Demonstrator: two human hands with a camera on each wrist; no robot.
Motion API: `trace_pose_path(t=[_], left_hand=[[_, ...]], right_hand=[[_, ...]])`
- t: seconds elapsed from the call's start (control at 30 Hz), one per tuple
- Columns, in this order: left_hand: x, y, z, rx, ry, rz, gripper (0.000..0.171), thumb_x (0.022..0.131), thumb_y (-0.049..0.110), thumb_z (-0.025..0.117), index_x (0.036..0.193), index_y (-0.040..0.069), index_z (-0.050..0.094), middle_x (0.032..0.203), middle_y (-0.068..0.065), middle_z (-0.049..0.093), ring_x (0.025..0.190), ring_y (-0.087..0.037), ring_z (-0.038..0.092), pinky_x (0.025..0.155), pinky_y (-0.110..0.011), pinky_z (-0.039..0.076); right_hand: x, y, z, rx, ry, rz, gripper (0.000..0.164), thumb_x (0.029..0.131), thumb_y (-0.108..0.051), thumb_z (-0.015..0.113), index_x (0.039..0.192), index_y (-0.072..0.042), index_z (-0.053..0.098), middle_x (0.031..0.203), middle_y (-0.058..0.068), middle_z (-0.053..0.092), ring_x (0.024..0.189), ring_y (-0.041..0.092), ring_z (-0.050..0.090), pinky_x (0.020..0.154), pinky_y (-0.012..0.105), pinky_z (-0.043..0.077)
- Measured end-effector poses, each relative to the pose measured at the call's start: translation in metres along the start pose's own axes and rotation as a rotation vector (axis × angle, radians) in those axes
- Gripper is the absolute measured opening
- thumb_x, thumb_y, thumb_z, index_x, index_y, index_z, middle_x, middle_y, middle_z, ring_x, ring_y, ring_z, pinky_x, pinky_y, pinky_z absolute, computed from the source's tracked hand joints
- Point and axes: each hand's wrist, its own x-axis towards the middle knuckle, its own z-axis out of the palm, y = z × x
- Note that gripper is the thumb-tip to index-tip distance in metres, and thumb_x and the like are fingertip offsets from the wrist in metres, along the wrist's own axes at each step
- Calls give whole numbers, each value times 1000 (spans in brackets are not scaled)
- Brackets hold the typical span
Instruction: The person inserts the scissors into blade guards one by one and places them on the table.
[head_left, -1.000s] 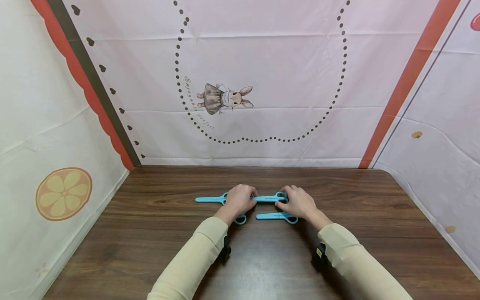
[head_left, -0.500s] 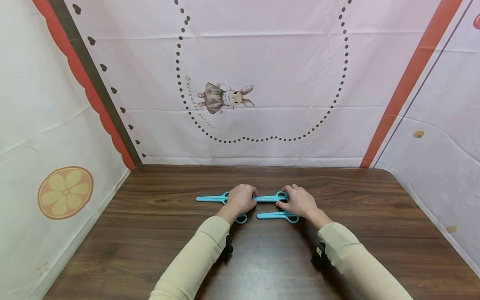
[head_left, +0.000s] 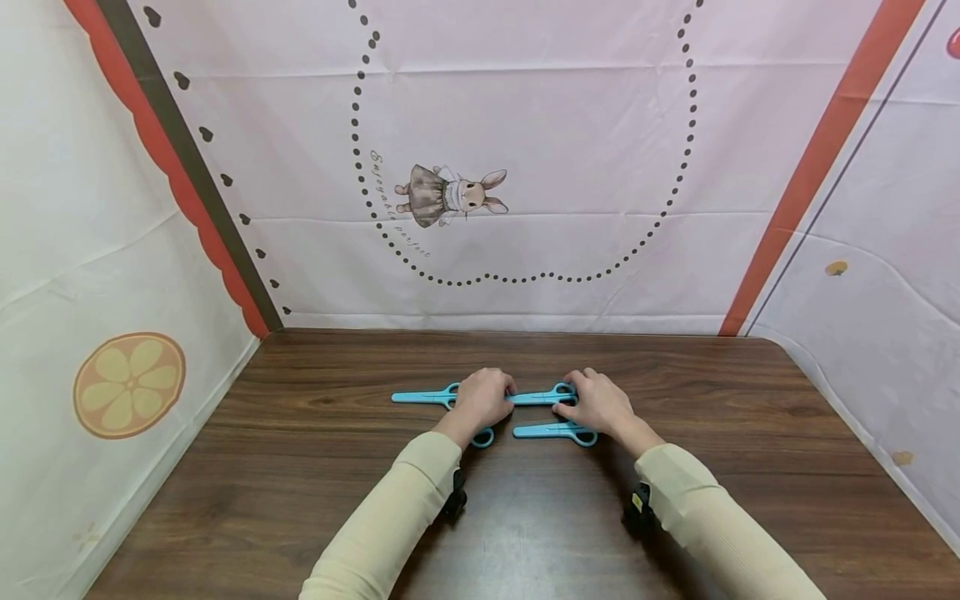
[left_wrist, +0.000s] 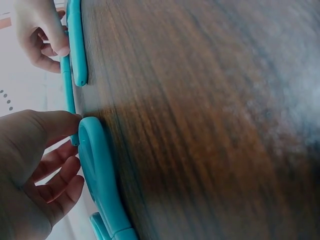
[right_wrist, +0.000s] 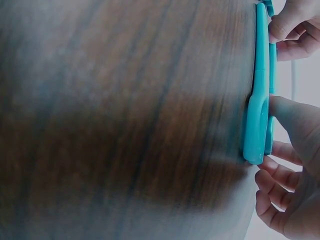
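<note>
Several turquoise scissors lie flat in two rows on the table. My left hand (head_left: 483, 396) pinches the blade-end tip of the far right scissors (head_left: 531, 398). At the other end, my right hand (head_left: 600, 404) holds their finger loops between thumb and fingers. Left of my left hand lie the far left scissors (head_left: 418, 397), their loops partly covered by it. The near left scissors (left_wrist: 111, 205) are mostly hidden under my left wrist in the head view. Just below my right hand rest the near right scissors (head_left: 542, 431), seen edge-on in the right wrist view.
The brown wood-grain table (head_left: 495, 533) reaches back to a pale printed cloth (head_left: 600, 167) hung along its rear edge. More cloth hangs at the left and right sides. A dark wrist camera (head_left: 639, 504) sits under the right cuff.
</note>
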Motion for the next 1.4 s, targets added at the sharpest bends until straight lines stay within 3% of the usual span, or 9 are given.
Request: trace_pose_path(t=[0.73, 1.13, 1.4], left_hand=[[-1, 3, 1, 14, 6, -6, 14, 84, 20, 66, 98, 21, 70, 94, 5, 61, 82, -13, 59, 64, -30, 49], [-1, 2, -2, 7, -1, 4, 14, 84, 21, 66, 97, 21, 70, 90, 6, 64, 75, -11, 58, 59, -28, 47], [-1, 0, -8, -12, -43, 9, 14, 85, 24, 65, 98, 21, 68, 85, 7, 63, 67, -9, 55, 56, -26, 44]], right_hand=[[0, -1, 2, -12, -28, 24, 52, 79, -43, 68, 117, -8, 58, 98, 11, 54, 82, 25, 52, 61, 37, 44], [-2, 0, 0, 2, -23, 4, 55, 80, -44, 66, 121, -8, 55, 107, 15, 55, 93, 31, 55, 68, 43, 46], [-6, 1, -3, 39, -9, 14, 56, 87, -43, 58, 128, -6, 49, 114, 18, 56, 101, 36, 55, 77, 47, 46]])
